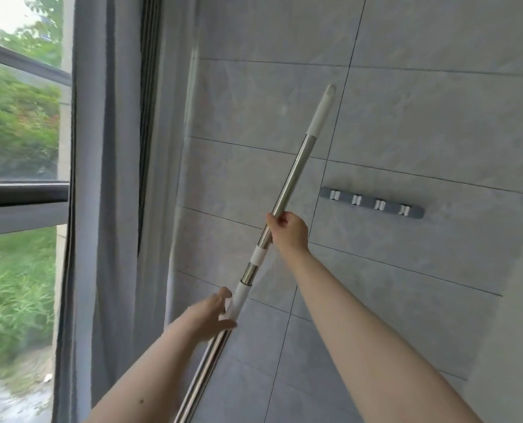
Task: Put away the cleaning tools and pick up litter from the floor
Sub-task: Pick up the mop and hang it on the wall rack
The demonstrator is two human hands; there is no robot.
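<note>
Both hands are on the metal pole, which slants up across the grey tiled wall, its white capped tip above and left of the wall rack. The right hand is wrapped around the shaft just above a white collar, left of the rack and apart from it. The left hand sits lower, fingers curled at the white sleeve, thumb underneath. The rack's four white clips stand bare. A grey curtain hangs far left of the rack, by the window.
</note>
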